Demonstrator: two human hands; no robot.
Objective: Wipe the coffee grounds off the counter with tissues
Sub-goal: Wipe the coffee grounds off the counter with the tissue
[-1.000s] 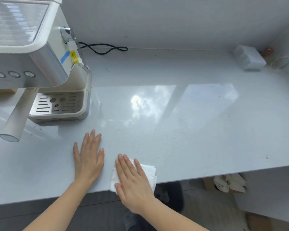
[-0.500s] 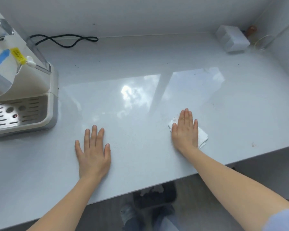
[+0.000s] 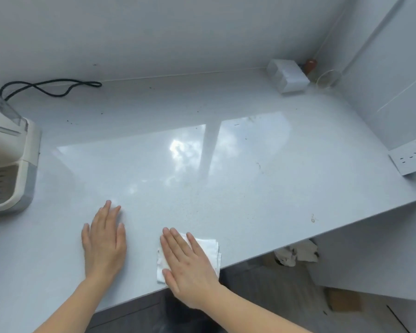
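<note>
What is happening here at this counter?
A person is wiping the counter. The right hand presses flat on a folded tissue at the front edge. The left hand rests flat beside it. Dark specks remain near the back wall, by the coffee machine.

Glossy counter (image 3: 226, 188): tissues (image 3: 209, 248), coffee machine (image 3: 10, 176), cable (image 3: 51, 88).

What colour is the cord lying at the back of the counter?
Black; the cord shows clearly in the head view.
</note>
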